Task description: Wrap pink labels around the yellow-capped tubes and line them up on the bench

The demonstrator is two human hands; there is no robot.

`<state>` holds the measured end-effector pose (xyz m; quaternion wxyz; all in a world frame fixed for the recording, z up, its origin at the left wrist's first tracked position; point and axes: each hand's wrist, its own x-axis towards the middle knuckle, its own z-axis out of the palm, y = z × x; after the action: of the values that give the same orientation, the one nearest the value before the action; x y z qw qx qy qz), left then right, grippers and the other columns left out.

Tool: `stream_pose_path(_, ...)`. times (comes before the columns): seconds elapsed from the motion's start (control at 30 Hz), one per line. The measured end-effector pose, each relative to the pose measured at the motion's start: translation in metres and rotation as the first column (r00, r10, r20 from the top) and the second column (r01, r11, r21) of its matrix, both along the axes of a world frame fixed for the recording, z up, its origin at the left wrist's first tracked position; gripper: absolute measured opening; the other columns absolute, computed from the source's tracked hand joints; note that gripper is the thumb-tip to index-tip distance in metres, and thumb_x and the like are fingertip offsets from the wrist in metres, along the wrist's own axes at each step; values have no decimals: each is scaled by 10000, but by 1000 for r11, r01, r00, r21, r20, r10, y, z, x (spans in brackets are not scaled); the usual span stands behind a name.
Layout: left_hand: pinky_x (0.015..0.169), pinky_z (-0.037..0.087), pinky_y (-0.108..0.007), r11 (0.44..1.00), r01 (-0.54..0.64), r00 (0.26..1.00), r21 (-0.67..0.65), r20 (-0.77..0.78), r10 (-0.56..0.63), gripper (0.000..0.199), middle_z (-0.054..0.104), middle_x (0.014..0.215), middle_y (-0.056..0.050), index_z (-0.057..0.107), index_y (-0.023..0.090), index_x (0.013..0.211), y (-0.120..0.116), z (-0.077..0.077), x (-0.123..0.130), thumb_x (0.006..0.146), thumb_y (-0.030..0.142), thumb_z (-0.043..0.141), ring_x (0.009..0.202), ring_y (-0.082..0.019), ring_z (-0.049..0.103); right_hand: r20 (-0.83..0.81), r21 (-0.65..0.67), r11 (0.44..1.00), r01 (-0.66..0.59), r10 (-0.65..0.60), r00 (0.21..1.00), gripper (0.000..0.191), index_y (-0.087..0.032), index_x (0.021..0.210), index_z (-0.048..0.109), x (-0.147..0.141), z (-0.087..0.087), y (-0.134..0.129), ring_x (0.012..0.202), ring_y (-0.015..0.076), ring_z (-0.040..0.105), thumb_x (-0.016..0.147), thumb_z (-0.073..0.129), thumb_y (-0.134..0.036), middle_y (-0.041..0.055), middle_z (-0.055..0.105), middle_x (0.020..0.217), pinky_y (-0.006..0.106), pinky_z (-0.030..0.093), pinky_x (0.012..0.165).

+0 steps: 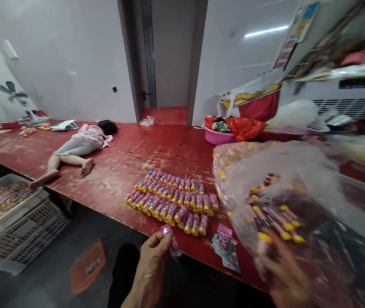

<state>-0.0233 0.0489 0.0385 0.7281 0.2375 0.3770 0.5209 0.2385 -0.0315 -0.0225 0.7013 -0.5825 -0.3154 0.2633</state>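
My left hand (152,261), closed in a pinch at the table's front edge, holds a small pink-and-clear plastic wrapper (175,247). At the mouth of a large clear plastic bag (301,167), my right hand (285,271) is smeared by motion, its fingers around a yellow-capped tube (264,240). Inside the bag lie several more slim tubes with yellow ends (280,220). Rows of pink-wrapped tubes with yellow ends (172,194) lie side by side in front of me. Between them and my right hand, flat printed wrappers (226,248) rest in a small pile.
The red table (114,184) stretches left, where a person (84,143) lies on it. White crates (18,231) with many small tubes stand below on the left, beside an orange piece (89,265) on the floor. A pink basin (219,136) sits at the back right.
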Motion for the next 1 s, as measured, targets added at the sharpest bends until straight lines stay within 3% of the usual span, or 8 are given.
stream_pose_path(0.03, 645, 500, -202, 1000, 8, 1000, -10, 10, -8, 345, 703, 658, -30, 716, 129, 679, 0, 2, 1, 559, 374, 927, 606, -115, 616, -94, -15, 992, -129, 127, 987, 635, -248, 1248, 569, -21, 3, -4, 550, 152, 521, 671, 785, -405, 48, 604, 832, 233, 431, 430)
stream_pose_path(0.13, 650, 519, -203, 998, 4, 1000, -69, 29, -2, 386, 714, 681, -30, 714, 127, 692, -3, 4, 8, 518, 384, 944, 618, -115, 626, -258, 67, 951, -303, 310, 915, 534, -248, 1203, 580, -77, 18, -6, 597, 149, 532, 727, 770, -401, 36, 606, 823, 210, 428, 456)
stream_pose_path(0.27, 645, 524, -200, 994, 23, 999, -107, 49, -18, 393, 724, 708, -36, 696, 126, 689, -9, 3, 19, 519, 377, 946, 638, -116, 634, -230, 147, 919, -366, 392, 891, 615, -295, 1325, 499, -114, 36, -4, 721, 179, 599, 777, 739, -437, 29, 620, 916, 250, 504, 571)
stream_pose_path(0.4, 620, 513, -201, 990, 53, 996, -132, 77, -43, 390, 714, 692, -28, 670, 131, 686, -14, 1, 25, 547, 383, 933, 614, -114, 619, -80, 145, 931, -334, 347, 934, 540, -275, 1304, 498, -120, 39, -1, 823, 194, 632, 827, 714, -408, 45, 622, 998, 282, 547, 733)
stream_pose_path(0.5, 588, 498, -188, 985, 57, 996, -162, 84, -44, 409, 707, 672, -24, 662, 132, 676, -18, -1, 28, 516, 380, 946, 593, -112, 614, 43, 193, 939, -286, 283, 958, 386, -255, 1183, 531, -121, 37, 0, 835, 181, 616, 855, 690, -379, 53, 596, 1019, 266, 548, 742)
stream_pose_path(0.67, 600, 504, -192, 981, 88, 993, -174, 91, -73, 445, 699, 694, -23, 712, 121, 805, -20, -6, 30, 556, 423, 923, 632, -122, 625, 212, 260, 955, -143, 88, 973, 282, -218, 1134, 510, -131, 34, -4, 1048, 211, 567, 911, 636, -335, 82, 573, 1073, 296, 513, 872)
stream_pose_path(0.83, 570, 513, -204, 975, 106, 991, -196, 108, -86, 461, 728, 742, -51, 731, 118, 816, -20, -1, 33, 540, 430, 929, 649, -148, 650, 245, 278, 955, -100, 30, 969, 195, -221, 1019, 475, -134, 36, -12, 968, 170, 581, 932, 621, -316, 75, 562, 1072, 239, 520, 801)
stream_pose_path(1.0, 642, 563, -253, 956, 136, 985, -260, 138, -102, 488, 759, 819, -94, 740, 110, 814, -23, 7, 37, 478, 386, 960, 717, -194, 688, 432, 293, 949, -117, -22, 902, 145, -196, 1007, 482, -119, 40, -14, 924, 149, 613, 913, 590, -173, 79, 574, 1068, 218, 533, 794)
